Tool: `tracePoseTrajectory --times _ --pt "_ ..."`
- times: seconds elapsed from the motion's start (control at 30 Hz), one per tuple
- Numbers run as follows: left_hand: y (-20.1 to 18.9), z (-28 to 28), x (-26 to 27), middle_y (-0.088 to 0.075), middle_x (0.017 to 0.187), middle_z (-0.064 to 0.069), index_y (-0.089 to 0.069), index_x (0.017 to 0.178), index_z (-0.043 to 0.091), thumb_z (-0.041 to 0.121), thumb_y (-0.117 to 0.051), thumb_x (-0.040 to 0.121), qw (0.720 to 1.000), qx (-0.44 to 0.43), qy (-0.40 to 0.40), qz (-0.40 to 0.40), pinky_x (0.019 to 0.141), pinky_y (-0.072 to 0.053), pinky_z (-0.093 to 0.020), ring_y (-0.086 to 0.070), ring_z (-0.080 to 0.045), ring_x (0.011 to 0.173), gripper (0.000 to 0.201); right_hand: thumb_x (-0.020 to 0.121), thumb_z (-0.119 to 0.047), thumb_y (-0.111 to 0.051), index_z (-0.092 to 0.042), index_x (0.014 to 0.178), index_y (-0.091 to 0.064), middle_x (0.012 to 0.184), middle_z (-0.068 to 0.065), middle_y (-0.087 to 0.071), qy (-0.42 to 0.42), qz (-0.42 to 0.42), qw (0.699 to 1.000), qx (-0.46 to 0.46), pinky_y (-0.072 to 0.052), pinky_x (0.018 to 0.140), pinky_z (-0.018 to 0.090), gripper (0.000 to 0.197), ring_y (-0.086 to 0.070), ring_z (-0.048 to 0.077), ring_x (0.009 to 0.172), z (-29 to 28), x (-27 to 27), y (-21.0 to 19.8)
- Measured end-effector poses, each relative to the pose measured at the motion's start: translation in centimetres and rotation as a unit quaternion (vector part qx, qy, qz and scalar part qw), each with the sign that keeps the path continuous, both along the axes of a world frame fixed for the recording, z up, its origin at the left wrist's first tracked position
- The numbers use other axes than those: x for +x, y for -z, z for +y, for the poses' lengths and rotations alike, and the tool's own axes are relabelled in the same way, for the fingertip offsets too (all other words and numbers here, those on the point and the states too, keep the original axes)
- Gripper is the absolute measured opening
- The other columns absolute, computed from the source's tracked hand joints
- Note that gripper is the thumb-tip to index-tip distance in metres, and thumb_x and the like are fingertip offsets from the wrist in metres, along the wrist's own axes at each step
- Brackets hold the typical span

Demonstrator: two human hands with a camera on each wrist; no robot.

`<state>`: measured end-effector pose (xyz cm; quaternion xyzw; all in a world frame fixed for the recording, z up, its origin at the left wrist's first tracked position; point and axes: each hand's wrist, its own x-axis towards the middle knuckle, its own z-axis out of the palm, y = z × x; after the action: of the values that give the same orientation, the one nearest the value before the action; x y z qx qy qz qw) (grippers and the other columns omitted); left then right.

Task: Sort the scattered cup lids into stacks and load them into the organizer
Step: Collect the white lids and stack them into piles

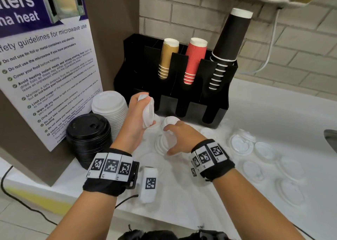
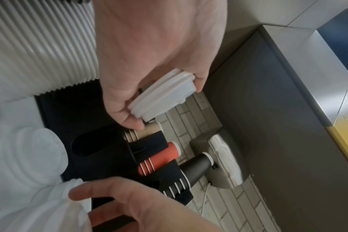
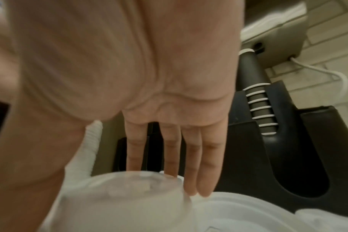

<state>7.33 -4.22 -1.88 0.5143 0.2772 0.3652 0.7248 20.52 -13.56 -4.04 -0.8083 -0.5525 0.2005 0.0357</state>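
Wristbands with black-and-white tags sit lowest in the head view, on a white tabletop [image 1: 255, 112]. At top centre stands the black organizer [image 1: 182, 94] with its cup stacks. Left of centre are tall stacks of white lids [image 1: 109, 105] and black lids [image 1: 87, 130]. Mid-frame, the left hand [image 1: 136, 119] has its grip clamped on a small lid stack [image 1: 148, 112]. The right hand [image 1: 180, 137], fingers apart, reaches over loose lids [image 1: 160, 145], possibly touching one.

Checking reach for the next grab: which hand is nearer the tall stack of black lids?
Left. The left hand, gripping a few white lids, is just right of the black lid stack; the right hand is farther right, over scattered white lids.
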Motion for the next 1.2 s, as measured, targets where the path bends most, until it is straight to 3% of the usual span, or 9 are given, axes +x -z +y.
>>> tracePoseTrajectory --times 0.13,0.23,0.33,0.43,0.6,0.8,0.97,1.07,1.2 --pt "0.3 -0.1 0.0 -0.051 0.106 0.001 -0.052 0.111 0.028 0.028 -0.042 0.101 1.0 -0.004 0.002 0.003 0.084 -0.042 -0.032 -0.05 -0.016 0.097 0.014 0.07 -0.034 -0.081 -0.03 0.14 -0.037 0.127 0.006 -0.042 -0.003 0.007 1.0 -0.01 -0.046 0.095 0.038 0.083 -0.049 0.026 0.114 0.1 0.3 0.3" --pt "0.6 -0.4 0.0 -0.052 0.102 0.001 -0.052 0.114 0.024 0.031 -0.043 0.1 1.0 -0.014 0.013 0.002 0.077 -0.041 -0.027 -0.05 -0.012 0.091 0.018 0.071 -0.034 -0.079 -0.034 0.136 -0.04 0.12 0.0 -0.043 0.045 0.078 0.993 0.079 -0.043 0.086 0.029 0.076 -0.048 0.021 0.112 -0.9 1.3 -0.8" --pt "0.9 -1.0 0.2 -0.053 0.105 0.0 -0.051 0.121 0.021 0.036 -0.044 0.1 0.999 -0.03 0.03 0.007 0.074 -0.043 -0.025 -0.052 -0.011 0.091 0.028 0.073 -0.031 -0.079 -0.043 0.124 -0.047 0.116 -0.01 -0.054 0.093 0.233 0.937 0.243 -0.045 0.078 0.017 0.061 -0.057 0.012 0.106 -2.5 1.8 -2.1" --pt "1.2 -1.8 0.7 -0.058 0.124 -0.008 -0.049 0.132 0.018 0.053 -0.049 0.092 0.996 -0.042 0.076 0.007 0.087 -0.05 -0.033 -0.059 -0.018 0.107 0.054 0.074 -0.028 -0.08 -0.05 0.122 -0.048 0.117 -0.018 -0.056 0.074 0.32 0.891 0.314 -0.053 0.077 0.016 0.062 -0.063 0.004 0.1 -3.5 0.6 -3.2" --pt "1.0 -2.8 1.4 -0.058 0.132 -0.016 -0.05 0.136 0.016 0.062 -0.046 0.084 0.991 -0.041 0.127 -0.018 0.101 -0.048 -0.046 -0.059 -0.027 0.121 0.07 0.073 -0.009 -0.079 -0.035 0.125 -0.051 0.118 -0.032 -0.052 0.023 0.327 0.876 0.354 -0.056 0.078 0.023 0.064 -0.055 -0.002 0.108 -3.3 -1.0 -3.8" --pt "1.2 -3.1 1.9 -0.055 0.133 -0.02 -0.047 0.135 0.015 0.065 -0.044 0.083 0.992 -0.048 0.108 -0.045 0.098 -0.05 -0.054 -0.059 -0.032 0.12 0.072 0.071 -0.009 -0.081 -0.024 0.123 -0.052 0.121 -0.015 -0.055 0.038 0.345 0.858 0.379 -0.054 0.076 0.02 0.061 -0.054 0.0 0.109 -3.1 -1.8 -3.1" --pt "1.7 -2.9 2.0 -0.06 0.126 -0.006 -0.051 0.128 0.023 0.056 -0.053 0.084 0.992 -0.038 0.108 -0.051 0.086 -0.056 -0.04 -0.063 -0.02 0.113 0.054 0.073 -0.017 -0.082 -0.028 0.124 -0.051 0.121 -0.011 -0.055 0.037 0.342 0.861 0.374 -0.054 0.078 0.02 0.06 -0.054 0.003 0.111 -3.0 -1.8 -3.2" --pt "1.9 -2.2 1.6 -0.059 0.113 0.001 -0.054 0.116 0.03 0.048 -0.059 0.089 0.995 -0.041 0.082 -0.046 0.079 -0.054 -0.032 -0.062 -0.015 0.104 0.033 0.088 -0.029 -0.066 -0.031 0.125 -0.051 0.12 -0.011 -0.056 0.097 0.312 0.871 0.368 -0.053 0.088 0.025 0.039 -0.056 0.001 0.108 -2.6 -1.2 -2.9" --pt "1.7 -1.0 1.3 -0.055 0.102 0.003 -0.054 0.108 0.031 0.04 -0.049 0.096 0.996 -0.066 0.037 -0.052 0.068 -0.051 -0.024 -0.058 -0.009 0.091 0.016 0.092 -0.036 -0.06 -0.022 0.13 -0.052 0.125 0.001 -0.051 0.079 0.13 0.973 0.171 -0.042 0.089 0.025 0.042 -0.052 0.018 0.115 -1.7 0.3 -1.7"
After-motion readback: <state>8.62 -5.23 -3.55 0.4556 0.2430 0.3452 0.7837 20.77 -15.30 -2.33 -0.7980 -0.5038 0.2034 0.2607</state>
